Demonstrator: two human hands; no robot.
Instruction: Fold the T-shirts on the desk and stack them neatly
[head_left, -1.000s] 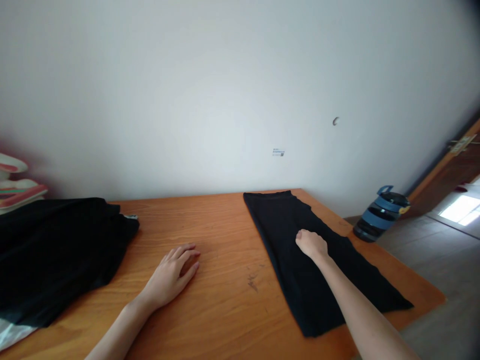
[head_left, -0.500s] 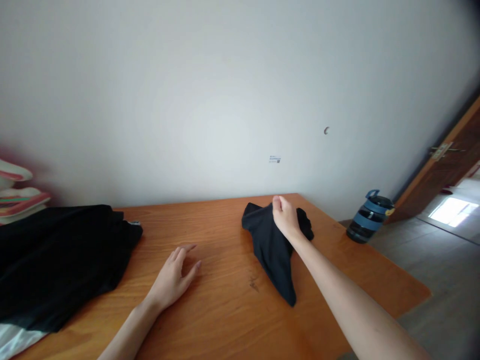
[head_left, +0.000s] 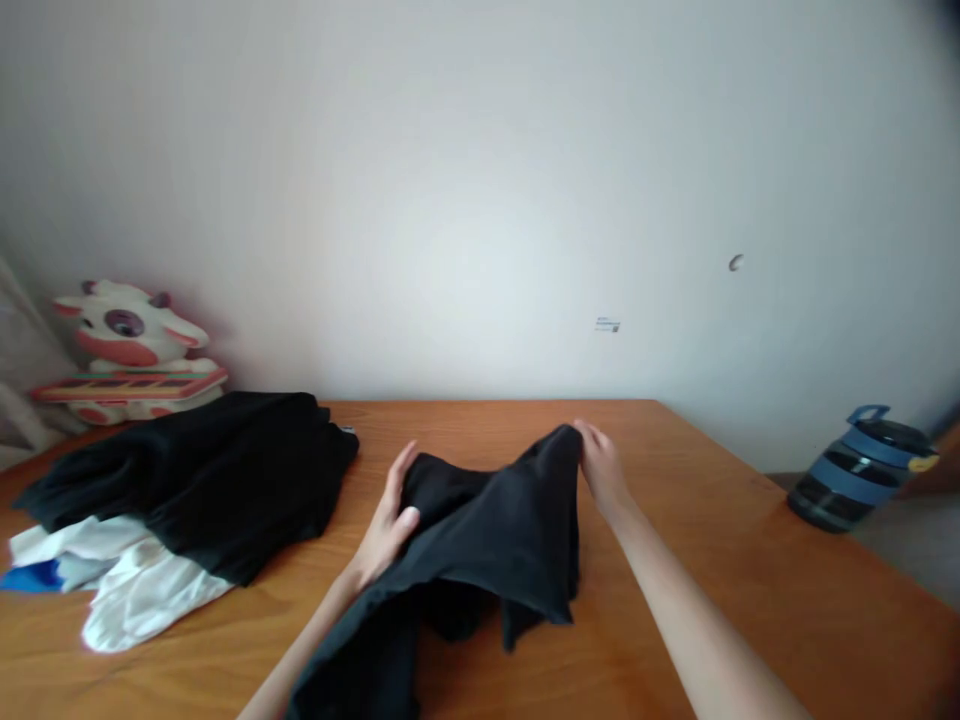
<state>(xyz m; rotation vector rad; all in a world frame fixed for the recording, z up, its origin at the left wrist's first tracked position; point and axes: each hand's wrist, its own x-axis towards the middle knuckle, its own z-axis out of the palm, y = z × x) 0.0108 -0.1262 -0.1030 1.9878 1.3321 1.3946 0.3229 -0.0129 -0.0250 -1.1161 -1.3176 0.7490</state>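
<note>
- Your wooden table
- On your left: cow toy, black garment, white cloth, blue cloth
- Near the edge on your right: blue-banded bottle

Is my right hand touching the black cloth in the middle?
Touching: the head view shows the right hand gripping the raised corner of the black cloth.

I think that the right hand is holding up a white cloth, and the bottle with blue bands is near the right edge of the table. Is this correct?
Not quite: the head view shows the right hand holding up a black cloth. The bottle is indeed near the table's right edge.
</note>
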